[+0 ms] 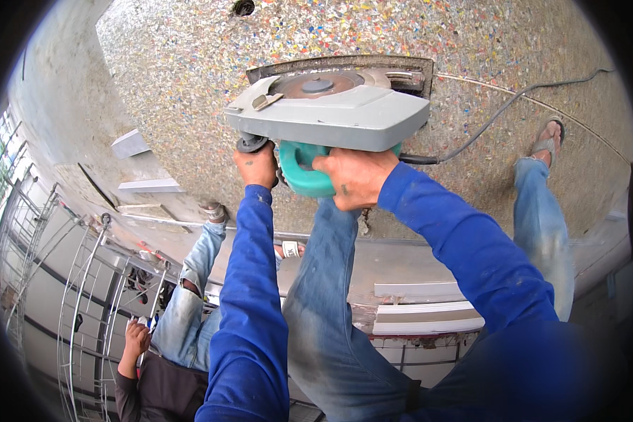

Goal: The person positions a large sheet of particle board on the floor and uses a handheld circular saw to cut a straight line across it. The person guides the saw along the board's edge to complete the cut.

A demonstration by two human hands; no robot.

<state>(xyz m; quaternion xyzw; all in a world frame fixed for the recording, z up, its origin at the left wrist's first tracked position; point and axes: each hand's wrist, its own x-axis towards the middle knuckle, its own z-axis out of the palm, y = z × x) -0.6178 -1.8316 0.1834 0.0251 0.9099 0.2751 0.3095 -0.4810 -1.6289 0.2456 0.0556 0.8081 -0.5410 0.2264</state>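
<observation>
A circular saw point(330, 116) with a grey guard and teal handle rests on a large multicoloured speckled board point(211, 141). Its round blade point(320, 84) shows partly under the guard, beside the dark base plate. My left hand point(257, 167) is wrapped around the black front knob. Around the teal rear handle point(304, 169) closes my right hand point(359, 174); whether a finger presses the trigger is hidden. From the handle a grey power cord point(499, 112) runs off to the right. A thin pale cut line point(478, 81) curves across the board, right of the saw.
A co-worker point(169, 380) in a dark top and jeans is at my lower left. Metal scaffolding point(84, 281) stands behind them. White strips point(429, 316) lie below the board's near edge. Offcuts point(151, 186) lie at left. My sandalled foot point(547, 141) is on the board near the cord.
</observation>
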